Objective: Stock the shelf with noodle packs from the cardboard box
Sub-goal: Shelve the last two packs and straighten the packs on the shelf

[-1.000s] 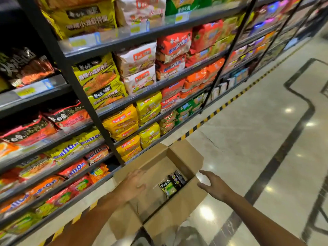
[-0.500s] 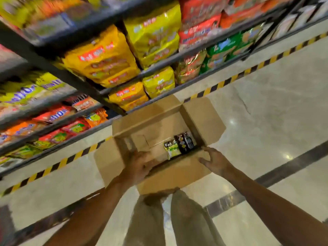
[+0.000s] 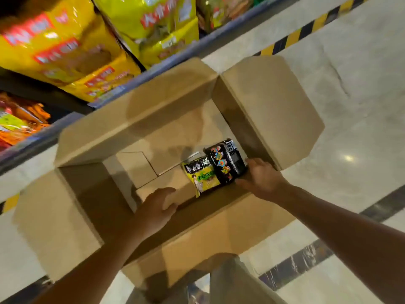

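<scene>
Beyond both hands, past the far flap of the cardboard box (image 3: 135,119), the bottom shelf (image 3: 153,73) carries glossy yellow noodle multipacks (image 3: 65,51), with orange packs (image 3: 19,119) further to the left of the left hand; a yellow-and-black hazard strip (image 3: 291,36) runs along the pale, polished marble floor (image 3: 350,106) beyond the right hand. The box stands open, all four flaps folded outward, and its walls rise around both hands, the near wall passing under the forearms. The left hand (image 3: 157,207) reaches inside with fingers loosely spread, palm down over the bare brown bottom panels; whether it touches them cannot be told, and it holds nothing. The right hand (image 3: 260,178) is inside the box's right corner, fingers part-open, its fingertips touching the edge of a black noodle pack (image 3: 225,161). Just left of that hand, the black pack overlaps a yellow-green noodle pack (image 3: 201,176) lying flat between the two hands. Both packs are shiny crinkled plastic pillows; the box is matte, smooth corrugated board with creased fold lines. Light trousers (image 3: 236,281) show below the arms.
</scene>
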A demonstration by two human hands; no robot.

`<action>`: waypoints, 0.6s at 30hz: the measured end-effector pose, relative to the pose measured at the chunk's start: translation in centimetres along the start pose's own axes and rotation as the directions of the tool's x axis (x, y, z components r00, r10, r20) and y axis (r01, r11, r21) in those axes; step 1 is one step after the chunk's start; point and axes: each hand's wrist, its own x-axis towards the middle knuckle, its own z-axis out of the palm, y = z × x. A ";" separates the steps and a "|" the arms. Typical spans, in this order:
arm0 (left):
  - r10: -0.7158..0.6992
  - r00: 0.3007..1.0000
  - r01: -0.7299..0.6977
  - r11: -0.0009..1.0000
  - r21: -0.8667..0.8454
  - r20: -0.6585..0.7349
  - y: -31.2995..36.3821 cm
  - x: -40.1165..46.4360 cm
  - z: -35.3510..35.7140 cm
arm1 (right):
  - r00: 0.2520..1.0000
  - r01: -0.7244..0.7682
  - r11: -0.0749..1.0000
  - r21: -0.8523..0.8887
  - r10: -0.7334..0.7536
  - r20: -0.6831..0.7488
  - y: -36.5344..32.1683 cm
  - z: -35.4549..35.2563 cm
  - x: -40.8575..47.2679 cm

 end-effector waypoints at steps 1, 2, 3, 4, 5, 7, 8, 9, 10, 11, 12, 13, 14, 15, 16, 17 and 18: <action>-0.010 1.000 0.010 1.000 -0.014 0.002 -0.8 1.6 0.8 | 1.000 -0.016 1.000 -0.010 0.016 0.013 0.0 1.0 1.7; -0.022 1.000 0.022 0.999 -0.029 0.002 -1.6 2.9 1.5 | 0.999 -0.037 0.999 -0.010 0.037 0.034 -0.1 2.1 3.4; -0.037 0.999 0.037 0.998 -0.045 0.000 -2.4 4.2 2.3 | 0.996 -0.059 0.998 -0.007 0.059 0.059 -0.1 3.3 5.0; -0.054 0.999 0.053 0.997 -0.061 -0.003 -3.1 5.4 3.1 | 0.993 -0.082 0.997 -0.016 0.083 0.085 -0.2 4.5 6.4; -0.071 0.997 0.070 0.994 -0.082 -0.005 -3.8 6.4 4.0 | 0.988 -0.104 0.994 -0.031 0.107 0.112 -0.3 5.7 7.7; -0.096 0.995 0.095 0.989 -0.116 -0.001 -5.2 7.8 5.7 | 0.974 -0.149 0.987 -0.064 0.157 0.161 -0.4 8.0 9.9; -0.101 0.995 0.101 0.987 -0.125 0.005 -5.9 8.2 6.5 | 0.965 -0.178 0.981 -0.074 0.189 0.183 -0.6 9.0 10.7; -0.103 0.995 0.103 0.986 -0.133 0.011 -6.4 8.6 7.1 | 0.956 -0.211 0.974 -0.080 0.223 0.193 -0.7 9.9 11.4; -0.104 0.994 0.106 0.984 -0.142 0.017 -6.9 8.8 7.6 | 0.946 -0.245 0.965 -0.090 0.258 0.195 -0.9 10.8 12.1; -0.106 0.994 0.108 0.982 -0.155 0.021 -7.3 8.9 8.0 | 0.938 -0.275 0.956 -0.105 0.291 0.189 -1.1 11.4 12.6; -0.105 0.994 0.109 0.980 -0.169 0.028 -7.6 9.0 8.2 | 0.930 -0.301 0.946 -0.122 0.319 0.181 -1.2 12.0 13.1; -0.103 0.994 0.108 0.977 -0.183 0.034 -7.8 9.1 8.3 | 0.926 -0.318 0.938 -0.138 0.339 0.169 -1.3 12.3 13.5; -0.102 0.994 0.108 0.975 -0.193 0.039 -7.9 9.1 8.3 | 0.923 -0.331 0.931 -0.154 0.353 0.151 -1.4 12.6 13.7; -0.102 0.994 0.107 0.974 -0.201 0.037 -8.0 9.2 8.2 | 0.924 -0.335 0.927 -0.170 0.358 0.132 -1.4 12.9 14.0; -0.102 0.994 0.107 0.972 -0.210 0.032 -8.1 9.2 8.2 | 0.927 -0.336 0.924 -0.183 0.359 0.112 -1.4 13.1 14.1; -0.103 0.994 0.106 0.969 -0.222 0.024 -8.1 9.3 8.2 | 0.928 -0.337 0.921 -0.194 0.359 0.094 -1.3 13.2 14.2; -0.104 0.994 0.104 0.966 -0.235 0.013 -8.1 9.4 8.2 | 0.928 -0.345 0.918 -0.198 0.365 0.075 -1.1 13.3 14.3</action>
